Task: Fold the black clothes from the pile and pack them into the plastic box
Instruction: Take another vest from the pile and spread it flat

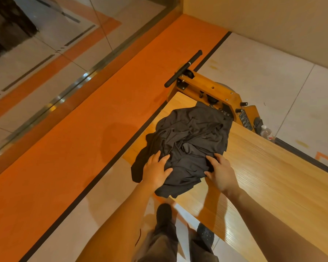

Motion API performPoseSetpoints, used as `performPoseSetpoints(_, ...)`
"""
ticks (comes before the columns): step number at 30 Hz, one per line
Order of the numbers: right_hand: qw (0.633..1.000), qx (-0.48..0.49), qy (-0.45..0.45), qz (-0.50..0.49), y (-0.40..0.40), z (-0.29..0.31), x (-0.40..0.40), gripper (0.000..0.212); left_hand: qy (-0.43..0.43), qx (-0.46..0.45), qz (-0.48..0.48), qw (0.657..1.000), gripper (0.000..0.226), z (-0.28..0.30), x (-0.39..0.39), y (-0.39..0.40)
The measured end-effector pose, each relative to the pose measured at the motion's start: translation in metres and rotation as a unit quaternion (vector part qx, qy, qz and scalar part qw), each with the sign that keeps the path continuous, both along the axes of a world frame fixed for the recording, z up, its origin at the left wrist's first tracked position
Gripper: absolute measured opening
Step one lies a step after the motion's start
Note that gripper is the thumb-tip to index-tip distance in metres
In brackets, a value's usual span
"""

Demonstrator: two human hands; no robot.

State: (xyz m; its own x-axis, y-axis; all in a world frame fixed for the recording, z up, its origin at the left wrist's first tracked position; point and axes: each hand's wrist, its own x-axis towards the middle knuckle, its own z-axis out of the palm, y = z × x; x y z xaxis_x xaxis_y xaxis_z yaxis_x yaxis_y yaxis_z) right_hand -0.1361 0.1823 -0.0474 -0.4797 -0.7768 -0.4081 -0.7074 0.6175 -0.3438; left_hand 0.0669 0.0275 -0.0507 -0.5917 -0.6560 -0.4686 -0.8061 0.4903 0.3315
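A crumpled pile of black clothes [189, 140] lies on the near end of a light wooden table [269, 174], part of it hanging over the left edge. My left hand [156, 170] rests flat on the pile's near left side with its fingers spread. My right hand [219, 172] touches the pile's near right edge, fingers straight and thumb under a fold. No plastic box is in view.
A yellow wooden machine with a black handle bar [184, 68] stands at the table's far end, touching the pile. A clear plastic bottle [265, 132] sits on the floor beside it. Orange and white floor lies to the left; my feet [164, 212] are below the table edge.
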Motion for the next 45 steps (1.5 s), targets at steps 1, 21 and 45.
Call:
performPoseSetpoints(1,1.000,0.001,-0.003,-0.002,0.002,0.000,0.000,0.064,0.006,0.000,0.007,1.000,0.056,0.002,-0.001,0.000)
performPoseSetpoints(21,0.996,-0.072,-0.028,-0.037,0.008,0.014,0.018,0.053,0.090,-0.060,0.080,0.991,0.058,0.011,-0.047,-0.003)
performPoseSetpoints(45,0.983,-0.141,-0.040,0.107,-0.125,0.039,0.078,0.059,0.261,0.021,0.162,0.951,0.035,0.016,0.055,-0.054)
